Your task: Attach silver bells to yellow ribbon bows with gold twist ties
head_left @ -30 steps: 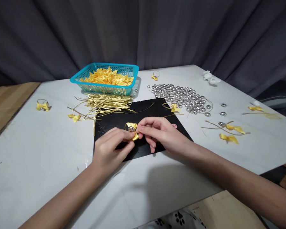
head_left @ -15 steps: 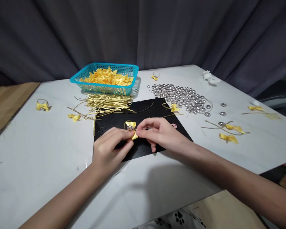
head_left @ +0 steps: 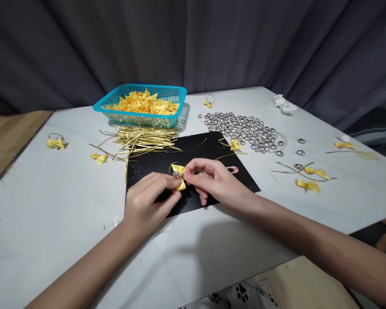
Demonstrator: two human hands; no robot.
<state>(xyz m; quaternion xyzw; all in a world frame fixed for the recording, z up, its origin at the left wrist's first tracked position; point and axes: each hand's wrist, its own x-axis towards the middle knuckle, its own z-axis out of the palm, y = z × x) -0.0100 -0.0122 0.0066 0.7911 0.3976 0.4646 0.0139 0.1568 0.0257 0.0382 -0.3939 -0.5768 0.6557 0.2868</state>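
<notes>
Over the black mat, both of my hands meet at one small yellow ribbon bow. My left hand pinches this bow between thumb and fingertips. A shiny silver bead sits at the bow's middle, and a thin gold wire loop curves out behind it. My right hand is closed in a pinch at the bead's right side, on the gold wire; its fingertips mostly hide the wire there. A pink ring-like piece lies on the mat just beyond my right hand.
A blue-green basket of yellow bows stands at the back, with a bundle of gold wires before it. Silver beads are heaped at back right. Loose bows and wires lie right. A bow ring lies left.
The bow has turned in my fingers, so its two lobes and the bead now face me more. My right fingertips have shifted slightly up, beside the bead.
</notes>
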